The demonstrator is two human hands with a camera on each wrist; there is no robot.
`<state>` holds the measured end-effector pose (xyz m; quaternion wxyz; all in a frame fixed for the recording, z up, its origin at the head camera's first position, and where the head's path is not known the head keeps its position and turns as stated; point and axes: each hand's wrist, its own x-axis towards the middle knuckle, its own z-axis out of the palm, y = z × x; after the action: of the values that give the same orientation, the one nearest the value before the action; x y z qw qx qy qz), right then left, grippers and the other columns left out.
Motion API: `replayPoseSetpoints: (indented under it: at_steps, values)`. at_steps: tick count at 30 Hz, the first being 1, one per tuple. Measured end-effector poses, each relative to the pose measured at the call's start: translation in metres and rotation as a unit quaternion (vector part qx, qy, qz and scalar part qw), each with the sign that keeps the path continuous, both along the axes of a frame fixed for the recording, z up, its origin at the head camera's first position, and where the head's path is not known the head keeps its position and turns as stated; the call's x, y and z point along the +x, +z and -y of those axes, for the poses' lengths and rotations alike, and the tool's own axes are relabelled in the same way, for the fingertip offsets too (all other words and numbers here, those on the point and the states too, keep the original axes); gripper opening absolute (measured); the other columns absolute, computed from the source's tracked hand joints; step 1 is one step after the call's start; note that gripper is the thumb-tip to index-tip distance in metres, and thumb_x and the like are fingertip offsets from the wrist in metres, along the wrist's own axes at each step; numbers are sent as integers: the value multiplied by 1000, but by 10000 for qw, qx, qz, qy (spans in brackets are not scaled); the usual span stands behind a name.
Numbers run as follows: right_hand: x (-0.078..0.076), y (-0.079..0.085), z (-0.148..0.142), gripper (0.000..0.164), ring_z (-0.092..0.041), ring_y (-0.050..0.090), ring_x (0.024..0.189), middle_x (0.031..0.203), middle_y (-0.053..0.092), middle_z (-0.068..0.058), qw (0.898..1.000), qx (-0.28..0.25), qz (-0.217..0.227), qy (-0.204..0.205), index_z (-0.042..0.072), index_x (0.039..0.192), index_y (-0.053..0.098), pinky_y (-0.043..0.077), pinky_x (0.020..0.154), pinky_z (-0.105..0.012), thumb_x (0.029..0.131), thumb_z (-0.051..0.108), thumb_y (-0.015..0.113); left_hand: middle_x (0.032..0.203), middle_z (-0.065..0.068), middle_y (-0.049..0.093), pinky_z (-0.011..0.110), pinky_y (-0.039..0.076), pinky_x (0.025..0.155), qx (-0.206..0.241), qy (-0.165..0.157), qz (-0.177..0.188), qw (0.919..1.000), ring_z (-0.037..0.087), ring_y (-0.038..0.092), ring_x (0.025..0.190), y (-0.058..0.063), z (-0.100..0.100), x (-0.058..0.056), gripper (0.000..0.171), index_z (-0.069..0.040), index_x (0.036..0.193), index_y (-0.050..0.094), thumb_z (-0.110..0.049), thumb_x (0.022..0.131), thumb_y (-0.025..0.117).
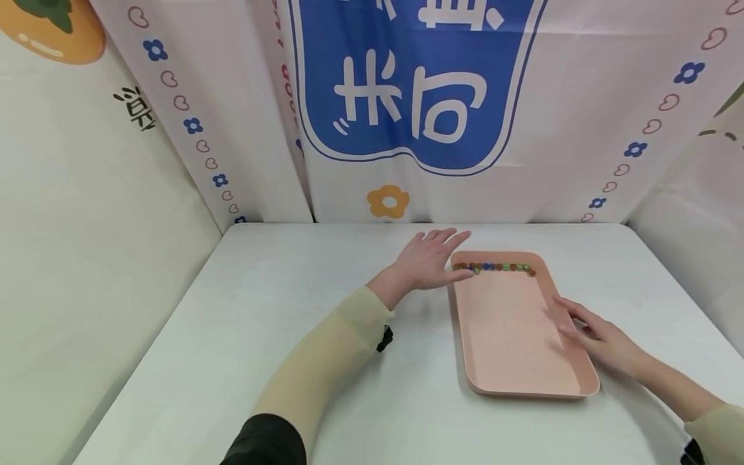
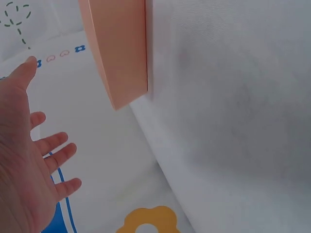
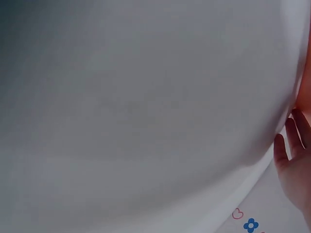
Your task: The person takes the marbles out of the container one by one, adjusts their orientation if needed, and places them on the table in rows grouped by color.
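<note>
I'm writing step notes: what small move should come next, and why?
Probably bring the left hand to the left rim of the tray: it holds nothing, the right hand is at the right rim, and the marbles lining the far end could roll.

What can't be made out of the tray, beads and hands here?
Head: the exact number of beads; they are too small.
Left wrist: the inside of the tray, hidden by its outer wall.
Left wrist: part of the left hand, cut off by the left edge.
Right wrist: part of the right hand, cut off by the right edge.
</note>
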<state>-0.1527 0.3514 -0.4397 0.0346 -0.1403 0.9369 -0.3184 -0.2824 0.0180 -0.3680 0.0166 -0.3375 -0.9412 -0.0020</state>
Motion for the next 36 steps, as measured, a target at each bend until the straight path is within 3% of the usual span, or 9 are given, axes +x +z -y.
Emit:
replayPoseSetpoints:
  at_steps: [2, 4, 9, 12, 17, 19, 24, 30, 36]
  values:
    - [0, -3, -2, 60, -43, 47, 122, 148, 34, -28, 9999, -100, -10, 3, 8, 152, 28, 37, 85, -12, 101, 27, 54, 156, 1, 29, 43, 29, 110, 97, -107, 133, 9998, 21, 32, 139, 0, -3, -3, 82, -27, 156, 19, -71, 90, 40]
    - [1, -6, -3, 60, -24, 47, 125, 148, 34, -27, 9997, -233, -52, -5, 10, 152, 29, 31, 83, -5, 100, 25, 55, 154, 0, 32, 41, 31, 109, 226, -234, 295, 9990, 20, 34, 137, -1, -5, -7, 79, -26, 156, 21, -68, 92, 44]
    - [-1, -10, -5, 60, 18, 33, 113, 146, 35, -28, 9983, -543, -137, 141, 11, 151, 30, 30, 84, -2, 99, 19, 58, 153, 0, 34, 37, 33, 108, 437, -442, 749, 9953, 18, 35, 136, -3, -9, -15, 77, -25, 155, 25, -61, 92, 51]
    - [-2, -11, -4, 61, 11, 37, 118, 146, 34, -29, 9977, -643, -75, 195, 9, 152, 29, 29, 84, -2, 99, 17, 58, 153, -1, 34, 37, 33, 108, 566, -524, 1052, 9915, 17, 35, 136, -7, -12, -19, 77, -26, 154, 26, -57, 91, 57]
    - [-2, -10, -4, 63, -44, 41, 124, 147, 31, -30, 9977, -650, 95, 136, 9, 153, 25, 29, 84, -2, 99, 17, 57, 149, -3, 39, 36, 35, 106, 823, -743, 1379, 9842, 16, 39, 131, -15, -16, -25, 73, -26, 152, 32, -45, 90, 65]
    - [-2, -10, -4, 63, -53, 38, 121, 148, 30, -30, 9977, -655, 110, 137, 9, 153, 25, 29, 84, -2, 99, 17, 57, 148, -4, 41, 34, 35, 105, 915, -786, 1479, 9816, 14, 39, 130, -19, -19, -27, 70, -25, 150, 36, -42, 90, 67]
    - [-2, -11, -4, 63, -43, 41, 123, 147, 31, -30, 9975, -688, 64, 132, 10, 153, 25, 28, 84, -2, 99, 16, 57, 144, -7, 45, 29, 36, 103, 1271, -594, 1865, 9724, 10, 41, 128, -29, -29, -29, 65, -25, 146, 43, -33, 88, 72]
    - [0, -14, -4, 63, 17, 31, 117, 146, 31, -32, 9961, -859, 3, 212, 8, 152, 27, 28, 86, -1, 98, 15, 58, 136, -5, 52, 24, 40, 97, 1325, -348, 1860, 9730, 9, 49, 115, -41, -35, -30, 63, -22, 144, 47, -28, 87, 73]
    - [-1, -12, -4, 62, 21, 31, 110, 145, 33, -32, 9965, -807, 7, 199, 9, 152, 27, 31, 84, -3, 99, 15, 58, 129, -5, 57, 23, 41, 94, 1447, -73, 1824, 9725, 8, 51, 105, -48, -36, -32, 58, -20, 142, 50, -21, 87, 69]
